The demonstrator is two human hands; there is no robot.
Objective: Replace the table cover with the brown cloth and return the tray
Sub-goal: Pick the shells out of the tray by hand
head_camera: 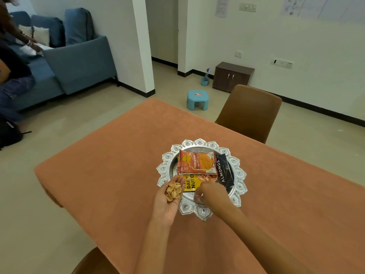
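Note:
The brown cloth [118,165] covers the table. On it, near the middle, rests an ornate silver tray [240,176] holding an orange snack packet [196,162], a yellow nut packet [190,183] and a black almonds packet [224,171]. My left hand [170,198] lies palm up at the tray's left rim, cupping several nut shells [173,191]. My right hand [207,191] reaches into the tray's near side with its fingertips pinched together; I cannot tell whether they hold anything.
A brown chair [250,113] stands at the table's far right side, another chair back [92,262] at the near edge. A blue stool [198,99], spray bottle [206,76] and small cabinet [233,76] are beyond. A blue sofa [79,62] and a person [11,80] are at left.

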